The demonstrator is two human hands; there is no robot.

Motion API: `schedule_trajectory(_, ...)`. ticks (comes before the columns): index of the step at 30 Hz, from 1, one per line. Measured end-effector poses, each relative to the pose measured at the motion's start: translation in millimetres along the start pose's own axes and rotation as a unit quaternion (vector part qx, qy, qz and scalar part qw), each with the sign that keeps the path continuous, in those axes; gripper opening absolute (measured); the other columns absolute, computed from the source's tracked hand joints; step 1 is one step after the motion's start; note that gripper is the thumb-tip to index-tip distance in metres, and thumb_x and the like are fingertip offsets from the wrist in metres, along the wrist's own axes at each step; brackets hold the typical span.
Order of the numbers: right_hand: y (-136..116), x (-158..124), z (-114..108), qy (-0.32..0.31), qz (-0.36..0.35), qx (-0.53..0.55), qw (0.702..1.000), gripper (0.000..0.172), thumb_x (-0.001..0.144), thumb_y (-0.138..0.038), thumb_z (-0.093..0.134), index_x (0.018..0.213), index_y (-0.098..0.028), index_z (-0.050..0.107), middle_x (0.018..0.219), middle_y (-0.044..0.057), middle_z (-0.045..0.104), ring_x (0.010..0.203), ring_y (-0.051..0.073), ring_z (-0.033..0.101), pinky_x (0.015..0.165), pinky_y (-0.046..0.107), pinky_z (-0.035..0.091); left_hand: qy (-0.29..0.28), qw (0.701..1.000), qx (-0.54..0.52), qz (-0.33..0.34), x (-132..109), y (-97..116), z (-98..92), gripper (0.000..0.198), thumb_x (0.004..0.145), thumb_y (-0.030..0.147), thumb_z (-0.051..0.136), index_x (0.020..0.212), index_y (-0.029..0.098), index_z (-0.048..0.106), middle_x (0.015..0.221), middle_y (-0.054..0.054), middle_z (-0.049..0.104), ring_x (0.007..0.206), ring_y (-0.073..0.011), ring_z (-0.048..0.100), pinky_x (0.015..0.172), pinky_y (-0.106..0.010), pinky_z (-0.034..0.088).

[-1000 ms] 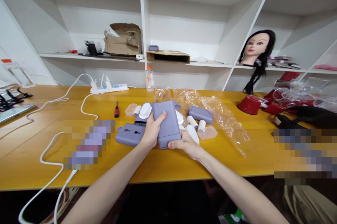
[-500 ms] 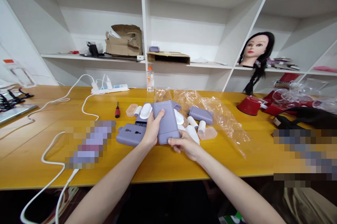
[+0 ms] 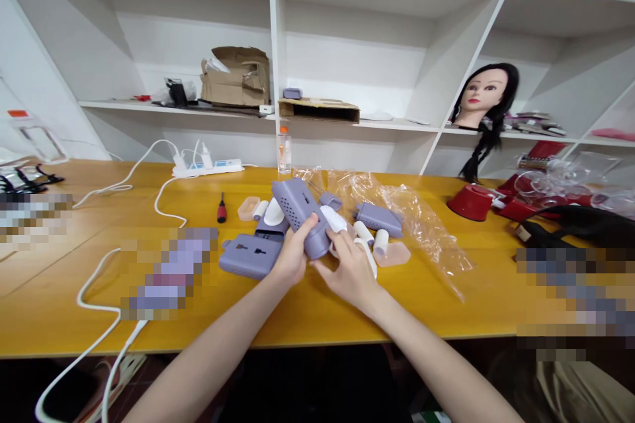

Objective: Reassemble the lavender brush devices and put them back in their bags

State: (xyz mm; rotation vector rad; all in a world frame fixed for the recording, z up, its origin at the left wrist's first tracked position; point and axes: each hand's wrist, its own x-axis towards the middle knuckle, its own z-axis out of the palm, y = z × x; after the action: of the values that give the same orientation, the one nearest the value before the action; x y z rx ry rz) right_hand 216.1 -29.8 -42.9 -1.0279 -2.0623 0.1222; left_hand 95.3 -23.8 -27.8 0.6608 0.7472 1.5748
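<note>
My left hand [image 3: 294,256] is wrapped round a purple-grey plastic casing [image 3: 296,206], which is tilted above the table. A face with small round holes and a dark slot shows. At the casing's near, rounded end, my right hand [image 3: 353,272] has its fingers on the right edge and its thumb just below; part of the contact is hidden. Beneath and behind lie a purple-grey piece with two dark slots [image 3: 251,255], white oval parts [image 3: 333,218], white cylinders [image 3: 381,241] and another purple-grey casing [image 3: 379,219].
A red-and-black screwdriver [image 3: 221,209] lies to the left. Clear plastic wrap [image 3: 421,228] spreads behind and right. A white power strip [image 3: 213,167], a bottle [image 3: 284,151] and red items [image 3: 469,200] stand farther back. White cables [image 3: 82,284] cross the left side.
The casing has been turned from its ribbed face to its perforated side and tilted leftward. My right fingers have moved from its bottom corner up along its right edge.
</note>
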Motion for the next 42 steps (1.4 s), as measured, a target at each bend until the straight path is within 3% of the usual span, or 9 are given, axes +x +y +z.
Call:
schedule_trajectory(2, 0, 0, -6, 0.004, 0.001, 0.051, 0.999, 0.042, 0.071, -0.035, 0.063, 0.108, -0.020, 0.050, 0.100, 0.011, 0.056, 0.086, 0.024, 0.056, 0.074, 0.037, 0.044, 0.004, 1.000, -0.024, -0.007, 3, 4, -2.6, 0.038, 0.066, 0.036, 0.070, 0.097, 0.014, 0.062, 0.100, -0.007, 0.068, 0.096, -0.0210, 0.061, 0.084, -0.030, 0.048)
schedule_trajectory(5, 4, 6, -15, 0.034, 0.103, 0.169, 0.980, 0.040, 0.072, -0.033, 0.060, 0.107, -0.022, 0.045, 0.100, 0.007, 0.053, 0.080, 0.018, 0.054, 0.067, 0.032, 0.045, -0.020, 0.999, -0.021, -0.023, 6, 8, -5.7, 0.036, 0.065, 0.032, 0.069, 0.097, 0.016, 0.063, 0.097, -0.006, 0.069, 0.094, -0.0216, 0.062, 0.083, -0.032, 0.048)
schedule_trajectory(8, 9, 13, -16, -0.036, 0.208, 0.343, 0.916, 0.041, 0.068, -0.030, 0.060, 0.104, -0.023, 0.042, 0.103, 0.004, 0.054, 0.076, 0.015, 0.058, 0.063, 0.028, 0.045, -0.032, 0.999, 0.003, -0.015, 6, 8, -7.7, 0.036, 0.065, 0.030, 0.069, 0.097, 0.015, 0.062, 0.098, -0.006, 0.068, 0.093, -0.0220, 0.062, 0.081, -0.033, 0.049)
schedule_trajectory(12, 11, 13, -10, -0.144, 0.268, 0.507, 0.807, 0.040, 0.064, -0.025, 0.060, 0.101, -0.023, 0.042, 0.087, -0.001, 0.060, 0.057, 0.012, 0.061, 0.054, 0.023, 0.043, -0.039, 0.999, 0.020, -0.020, 5, 7, -8.2, 0.035, 0.066, 0.033, 0.067, 0.095, 0.015, 0.061, 0.094, -0.007, 0.068, 0.084, -0.0222, 0.064, 0.072, -0.033, 0.050)
schedule_trajectory(16, 10, 11, -7, -0.182, 0.285, 0.549, 0.764, 0.038, 0.063, -0.024, 0.063, 0.098, -0.021, 0.048, 0.078, -0.003, 0.063, 0.052, 0.012, 0.063, 0.049, 0.021, 0.040, -0.057, 0.997, 0.024, -0.039, 1, 8, -5.8, 0.034, 0.066, 0.033, 0.068, 0.095, 0.016, 0.059, 0.087, -0.006, 0.068, 0.076, -0.0198, 0.064, 0.065, -0.031, 0.051)
schedule_trajectory(22, 14, 9, -6, -0.218, 0.328, 0.532, 0.750, 0.028, 0.062, -0.031, 0.069, 0.081, -0.016, 0.056, 0.058, -0.003, 0.060, 0.036, 0.007, 0.048, 0.037, 0.020, 0.024, -0.065, 0.994, 0.084, -0.032, -6, 6, 1.0, 0.035, 0.065, 0.036, 0.069, 0.091, 0.016, 0.059, 0.074, -0.003, 0.066, 0.059, -0.0160, 0.060, 0.053, -0.027, 0.046)
schedule_trajectory(28, 15, 5, -3, -0.184, 0.357, 0.557, 0.727, 0.031, 0.050, -0.024, 0.078, 0.073, -0.016, 0.059, 0.057, -0.005, 0.054, 0.045, 0.004, 0.034, 0.040, 0.019, 0.014, -0.046, 0.993, 0.108, 0.023, -8, 4, 2.4, 0.034, 0.063, 0.031, 0.071, 0.092, 0.018, 0.061, 0.094, -0.004, 0.068, 0.085, -0.0184, 0.062, 0.077, -0.029, 0.046)
schedule_trajectory(37, 0, 3, -3, -0.114, 0.381, 0.504, 0.767, 0.027, 0.051, -0.018, 0.075, 0.075, -0.016, 0.064, 0.060, -0.003, 0.059, 0.050, 0.007, 0.041, 0.045, 0.022, 0.021, -0.023, 0.994, 0.100, 0.048, -10, -14, -7.4, 0.040, 0.067, 0.030, 0.069, 0.104, 0.020, 0.057, 0.101, -0.004, 0.066, 0.091, -0.0175, 0.060, 0.079, -0.029, 0.047)
schedule_trajectory(42, -3, 4, -3, -0.127, 0.378, 0.523, 0.753, 0.024, 0.051, -0.019, 0.076, 0.071, -0.016, 0.063, 0.056, -0.004, 0.057, 0.046, 0.006, 0.038, 0.043, 0.021, 0.020, -0.014, 0.992, 0.096, 0.074, -11, -19, -7.4, 0.034, 0.071, 0.032, 0.066, 0.101, 0.020, 0.057, 0.100, -0.003, 0.065, 0.090, -0.0170, 0.060, 0.080, -0.029, 0.047)
